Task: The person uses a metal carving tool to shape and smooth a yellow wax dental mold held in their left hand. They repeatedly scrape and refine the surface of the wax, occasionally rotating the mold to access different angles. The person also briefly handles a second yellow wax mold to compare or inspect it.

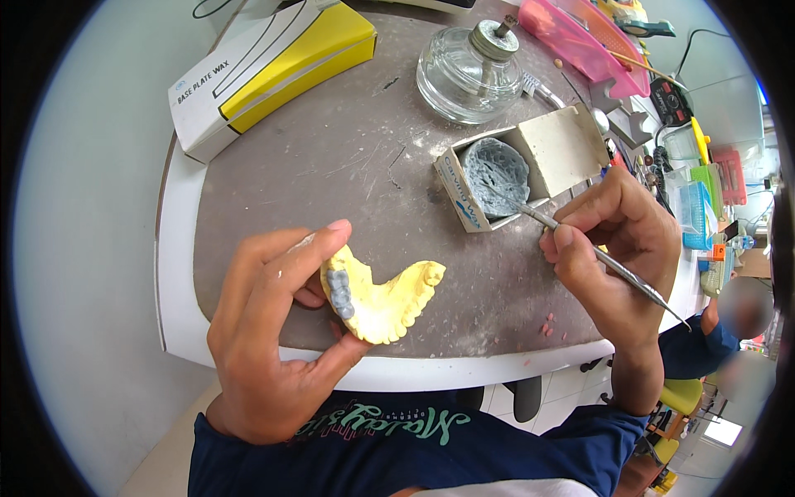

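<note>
My right grip holds a slender metal instrument, its long axis slanting up-left to the grey wax; the yellow dental model, pinched in my left grip, lies lower left.

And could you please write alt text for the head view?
A left hand holds a curved yellow dental cast with grey tooth shapes; the right hand holds a slim silver metal tool, its tip at grey wax in an open whitish cardboard box.

Ltg bright, diffuse. Yellow cast sharp; glints on glass burner. Table edge bowed (fisheye), corners blk. Bkgd R soft, co-worker's head blurred.
</note>
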The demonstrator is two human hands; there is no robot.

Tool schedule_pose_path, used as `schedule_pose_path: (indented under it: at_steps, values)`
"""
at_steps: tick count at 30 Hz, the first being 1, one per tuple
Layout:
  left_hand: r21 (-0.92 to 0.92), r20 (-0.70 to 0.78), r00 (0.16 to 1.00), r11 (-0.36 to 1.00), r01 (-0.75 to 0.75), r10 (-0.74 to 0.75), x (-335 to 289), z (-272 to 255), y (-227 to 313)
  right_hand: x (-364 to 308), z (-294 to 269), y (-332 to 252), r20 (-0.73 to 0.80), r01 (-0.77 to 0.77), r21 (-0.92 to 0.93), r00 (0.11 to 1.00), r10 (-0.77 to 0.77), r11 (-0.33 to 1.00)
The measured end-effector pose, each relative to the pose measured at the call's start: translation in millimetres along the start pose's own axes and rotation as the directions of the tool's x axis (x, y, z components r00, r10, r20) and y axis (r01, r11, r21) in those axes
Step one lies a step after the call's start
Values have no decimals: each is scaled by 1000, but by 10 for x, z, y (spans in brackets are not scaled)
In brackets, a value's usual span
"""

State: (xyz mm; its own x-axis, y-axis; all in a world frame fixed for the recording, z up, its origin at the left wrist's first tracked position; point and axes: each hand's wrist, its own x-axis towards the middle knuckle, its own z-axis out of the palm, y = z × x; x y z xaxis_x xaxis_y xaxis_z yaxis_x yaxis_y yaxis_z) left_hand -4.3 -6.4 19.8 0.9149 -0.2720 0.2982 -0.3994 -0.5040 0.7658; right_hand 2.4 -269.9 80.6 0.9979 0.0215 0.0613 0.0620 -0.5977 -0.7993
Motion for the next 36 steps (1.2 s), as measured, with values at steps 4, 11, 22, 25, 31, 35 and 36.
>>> schedule_pose_path:
  at_steps: [4,11,22,25,31,35,36]
  values:
    - [4,5,1000,1000,-2,2,10,11,3,9,8,24,-19,-17,105,1000,19,994]
    - [5,5,1000,1000,-14,14,7,1,-4,34,14,13,-19,-39,142,999,42,989]
    - [-6,-6,1000,1000,-3,3,6,7,3,80,-8,35,7,-54,194,999,53,979]
    - [-16,1,1000,1000,-7,7,12,-3,6,92,-73,4,21,-77,213,997,74,974]
    - [5,-12,1000,1000,3,-3,45,-22,67,291,-186,-93,-298,265,19,922,-247,964]
    - [84,-48,998,996,-27,31,28,-45,35,485,-106,-66,-320,356,49,891,-323,933]
    - [74,-56,998,997,-30,34,17,-44,16,531,-97,-63,-312,352,13,891,-331,936]
